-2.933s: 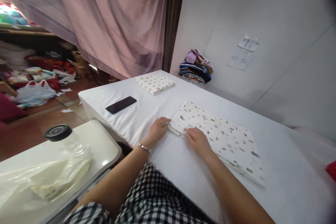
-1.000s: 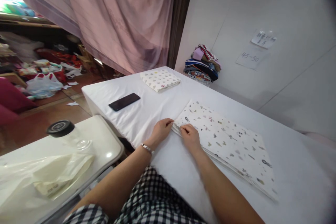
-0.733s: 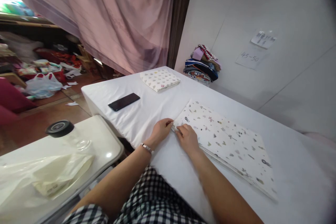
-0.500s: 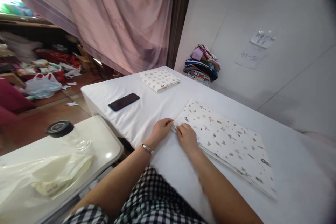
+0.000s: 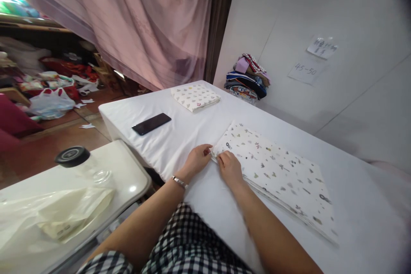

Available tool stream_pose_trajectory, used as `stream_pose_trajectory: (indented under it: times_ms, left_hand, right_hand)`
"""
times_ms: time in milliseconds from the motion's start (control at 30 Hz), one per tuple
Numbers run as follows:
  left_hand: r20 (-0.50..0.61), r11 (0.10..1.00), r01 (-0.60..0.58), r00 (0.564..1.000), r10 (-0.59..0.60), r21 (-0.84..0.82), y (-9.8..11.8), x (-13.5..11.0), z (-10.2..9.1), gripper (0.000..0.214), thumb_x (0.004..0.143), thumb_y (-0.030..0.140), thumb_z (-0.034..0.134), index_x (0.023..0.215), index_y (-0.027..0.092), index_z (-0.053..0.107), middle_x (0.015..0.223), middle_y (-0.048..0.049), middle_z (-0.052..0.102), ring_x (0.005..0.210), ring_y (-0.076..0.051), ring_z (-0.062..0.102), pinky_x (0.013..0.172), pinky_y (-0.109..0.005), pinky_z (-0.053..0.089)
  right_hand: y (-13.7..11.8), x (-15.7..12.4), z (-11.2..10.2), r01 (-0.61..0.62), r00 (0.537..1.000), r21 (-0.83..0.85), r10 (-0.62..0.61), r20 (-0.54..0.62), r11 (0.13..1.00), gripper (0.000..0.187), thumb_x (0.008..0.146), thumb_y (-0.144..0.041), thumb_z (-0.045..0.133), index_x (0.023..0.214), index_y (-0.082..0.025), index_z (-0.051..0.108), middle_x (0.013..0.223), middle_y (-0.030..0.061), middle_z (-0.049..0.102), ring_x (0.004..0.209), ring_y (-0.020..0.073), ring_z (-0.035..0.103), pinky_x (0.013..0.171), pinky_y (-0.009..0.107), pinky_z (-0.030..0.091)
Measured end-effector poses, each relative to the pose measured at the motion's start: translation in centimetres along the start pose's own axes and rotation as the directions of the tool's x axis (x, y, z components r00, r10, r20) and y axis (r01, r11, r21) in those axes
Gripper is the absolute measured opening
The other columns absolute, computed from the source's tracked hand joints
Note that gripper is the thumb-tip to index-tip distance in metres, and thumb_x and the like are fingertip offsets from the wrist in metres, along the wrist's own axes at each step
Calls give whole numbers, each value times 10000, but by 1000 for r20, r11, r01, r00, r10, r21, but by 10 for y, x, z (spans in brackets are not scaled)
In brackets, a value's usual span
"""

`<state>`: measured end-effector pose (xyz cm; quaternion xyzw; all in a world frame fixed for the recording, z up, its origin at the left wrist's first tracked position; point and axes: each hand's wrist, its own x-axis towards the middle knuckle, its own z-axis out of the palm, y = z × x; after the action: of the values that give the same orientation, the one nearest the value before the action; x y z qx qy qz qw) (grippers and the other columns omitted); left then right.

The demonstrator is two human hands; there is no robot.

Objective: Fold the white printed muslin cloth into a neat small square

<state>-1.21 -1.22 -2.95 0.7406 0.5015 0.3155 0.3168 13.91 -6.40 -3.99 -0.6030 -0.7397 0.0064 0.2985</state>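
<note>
A folded white cloth with small printed motifs (image 5: 276,171) lies flat on the white-covered table (image 5: 180,137). Both of my hands are at its near left corner. My left hand (image 5: 196,159), with a thin bracelet at the wrist, curls its fingers around the corner edge. My right hand (image 5: 229,168) pinches the layered edge right beside it. The two hands nearly touch. Which layers each hand grips is hidden by the fingers.
A black phone (image 5: 151,123) and a smaller folded printed cloth (image 5: 195,96) lie further back on the table. A pile of coloured fabrics (image 5: 248,78) sits against the wall. At my left a small white table (image 5: 128,175) carries a black-capped jar (image 5: 77,163) and a plastic bag (image 5: 54,218).
My right hand slid left along the cloth's near edge until it met my left hand at the corner. The cloth stays flat and my left hand has barely moved.
</note>
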Motion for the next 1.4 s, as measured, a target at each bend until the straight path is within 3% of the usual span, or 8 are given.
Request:
stream_pose_trajectory:
  times_ms: [233,433,600,1000,1133,1400]
  left_hand:
    - [-1,1000,20,1000,-20,-5,5,-2,-2,332,690,193,540,1010,203,623,830,-2,649,757,-133,588,722,-243,440]
    - [-24,997,63,998,-62,38,7,-3,-3,155,670,211,555,824,196,570,784,1,609,740,-143,561,678,-254,423]
    - [-19,994,-15,1000,17,110,7,-3,-2,86,683,245,586,735,190,545,799,-10,589,770,-148,544,712,-262,411]
    - [-73,976,-25,996,42,217,6,-2,5,115,726,287,590,758,190,537,823,-30,579,804,-175,531,729,-295,408]
    - [-66,981,-52,996,65,187,6,-1,4,62,734,232,561,700,188,532,811,-28,579,792,-161,530,729,-280,408]
    - [-103,999,44,994,-42,19,4,2,4,68,690,162,528,629,189,523,818,-14,600,799,-150,546,740,-272,416]
  right_hand:
    - [1,-2,-1,-17,999,74,20,-36,997,203,915,-222,399,809,-206,571,836,33,575,813,162,516,727,267,383]
    - [1,-2,0,-85,995,118,90,-38,989,212,913,-245,404,805,-215,584,836,24,578,814,157,520,722,263,386]
    - [1,-1,0,-99,993,139,106,-43,985,213,902,-246,406,805,-213,593,825,23,578,809,156,526,728,263,390]
    - [-2,-2,-2,-90,992,157,102,-69,984,219,899,-242,390,833,-211,597,833,33,580,812,163,532,730,268,401]
    - [-2,-2,-1,-82,993,153,93,-68,985,220,905,-238,387,827,-211,591,827,32,577,808,161,526,732,267,397]
    - [-1,-4,0,28,999,24,-27,-27,999,206,918,-272,407,848,-196,586,847,46,582,832,173,515,754,280,388]
